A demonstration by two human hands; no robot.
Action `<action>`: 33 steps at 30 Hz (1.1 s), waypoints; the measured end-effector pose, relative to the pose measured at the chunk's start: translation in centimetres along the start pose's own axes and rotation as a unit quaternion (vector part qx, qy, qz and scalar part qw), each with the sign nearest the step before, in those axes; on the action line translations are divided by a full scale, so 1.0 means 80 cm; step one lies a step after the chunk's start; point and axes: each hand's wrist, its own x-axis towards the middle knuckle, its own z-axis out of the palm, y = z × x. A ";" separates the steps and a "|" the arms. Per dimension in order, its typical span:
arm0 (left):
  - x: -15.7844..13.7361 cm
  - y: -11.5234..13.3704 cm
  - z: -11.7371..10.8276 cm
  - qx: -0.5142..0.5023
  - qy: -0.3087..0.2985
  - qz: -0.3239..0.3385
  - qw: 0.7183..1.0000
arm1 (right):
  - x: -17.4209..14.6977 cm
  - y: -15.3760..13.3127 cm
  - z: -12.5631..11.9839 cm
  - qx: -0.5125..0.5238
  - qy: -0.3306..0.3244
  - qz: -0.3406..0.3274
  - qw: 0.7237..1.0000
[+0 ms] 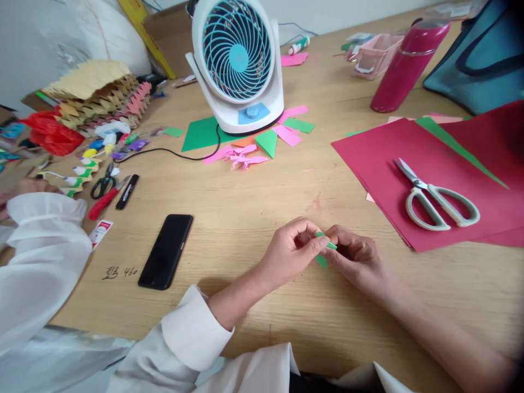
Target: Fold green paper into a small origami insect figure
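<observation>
A small folded piece of green paper is held between my two hands, just above the wooden table. My left hand pinches it between thumb and fingers. From the other side, the fingertips of my right hand close on its right end. The fingers cover much of the paper, so its full shape is hidden. Farther back lie pink folded paper pieces, with green paper and pink strips beside them, in front of a white and blue fan.
To the right, scissors rest on red paper sheets. A pink bottle stands behind them. At left are a phone, a red-handled knife and black scissors. Another person's white sleeve reaches in from the left.
</observation>
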 end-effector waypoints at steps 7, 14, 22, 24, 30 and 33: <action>0.002 -0.002 -0.003 -0.038 0.008 0.012 0.999 | 0.001 -0.001 0.002 -0.008 -0.013 -0.001 1.000; 0.003 -0.009 -0.003 -0.088 0.033 -0.046 0.995 | 0.000 0.000 0.000 -0.020 -0.019 0.003 1.000; 0.007 -0.010 -0.006 -0.100 -0.001 -0.072 0.992 | 0.001 -0.006 0.002 -0.034 -0.009 0.010 0.999; 0.007 -0.010 -0.006 -0.095 -0.007 -0.078 0.992 | 0.001 -0.009 0.002 -0.045 -0.005 0.013 0.999; 0.006 -0.012 -0.008 -0.088 -0.006 -0.082 0.993 | 0.001 -0.007 0.002 -0.069 -0.009 0.013 0.997; 0.006 -0.014 -0.009 -0.068 0.008 -0.076 0.995 | 0.001 -0.006 0.003 -0.066 -0.006 0.007 0.998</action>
